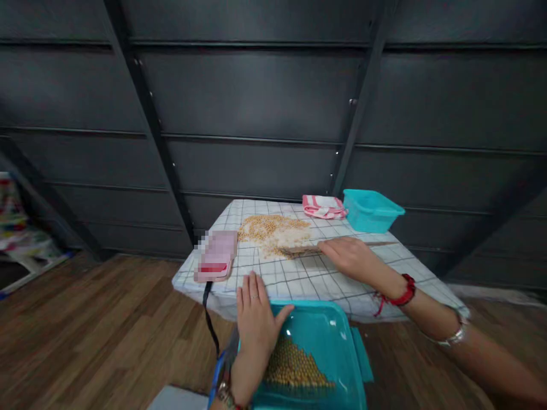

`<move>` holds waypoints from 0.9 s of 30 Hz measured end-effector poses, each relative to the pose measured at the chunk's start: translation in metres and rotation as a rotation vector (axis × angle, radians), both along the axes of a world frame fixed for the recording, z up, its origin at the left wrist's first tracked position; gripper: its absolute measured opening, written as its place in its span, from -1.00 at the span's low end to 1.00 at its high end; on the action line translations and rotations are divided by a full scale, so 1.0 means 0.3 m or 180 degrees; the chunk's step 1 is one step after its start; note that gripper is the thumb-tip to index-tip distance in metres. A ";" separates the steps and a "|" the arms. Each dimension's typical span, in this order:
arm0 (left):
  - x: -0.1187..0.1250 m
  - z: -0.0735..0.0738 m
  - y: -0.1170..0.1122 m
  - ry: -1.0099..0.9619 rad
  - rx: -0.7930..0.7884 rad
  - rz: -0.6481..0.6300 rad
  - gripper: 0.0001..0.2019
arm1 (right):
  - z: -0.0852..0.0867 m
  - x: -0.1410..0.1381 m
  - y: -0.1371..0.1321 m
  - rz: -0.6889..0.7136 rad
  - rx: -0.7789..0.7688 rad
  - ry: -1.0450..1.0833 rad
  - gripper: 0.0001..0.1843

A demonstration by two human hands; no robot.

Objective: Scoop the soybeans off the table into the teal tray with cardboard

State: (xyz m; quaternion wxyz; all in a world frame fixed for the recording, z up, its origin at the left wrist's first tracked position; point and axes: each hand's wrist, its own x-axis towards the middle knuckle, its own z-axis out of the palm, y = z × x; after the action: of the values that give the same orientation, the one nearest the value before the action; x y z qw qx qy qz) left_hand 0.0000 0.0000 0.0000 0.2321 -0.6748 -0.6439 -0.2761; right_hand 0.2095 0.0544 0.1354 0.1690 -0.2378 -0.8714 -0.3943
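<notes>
A pile of yellow beans (pixel 267 226) mixed with white grains (pixel 293 236) lies on the checked cloth. My right hand (pixel 345 255) is closed around a long, thin wooden tool (pixel 301 249), whose left end reaches the near side of the pile. The tool's exact kind is unclear. Fingers stretched and thumb apart, my left hand (pixel 256 313) rests at the left rear rim of a teal plastic bin (pixel 329 319), fingertips towards the cloth. Inside the bin, yellow beans (pixel 297 364) are heaped towards the left and front.
The white checked cloth (pixel 337 279) covers a small table. On it stand a smaller turquoise basket (pixel 371 216) and a folded red-and-white towel (pixel 325 206) at the back right. A pink device (pixel 219 256), partly pixelated, lies left, with a black strap (pixel 208 310) hanging down. A dark panelled wall (pixel 252 97) rises behind.
</notes>
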 end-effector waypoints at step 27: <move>-0.007 -0.008 0.009 -0.0016 0.0023 0.0013 -0.07 | -0.005 0.063 -0.076 0.0184 0.0221 0.0085 -0.74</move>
State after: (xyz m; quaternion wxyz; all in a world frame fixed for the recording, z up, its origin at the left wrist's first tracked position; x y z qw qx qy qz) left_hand -0.0021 0.0027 -0.0025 0.2335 -0.6719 -0.6448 -0.2797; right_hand 0.2284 0.0315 0.1338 0.2002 -0.2118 -0.8613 -0.4161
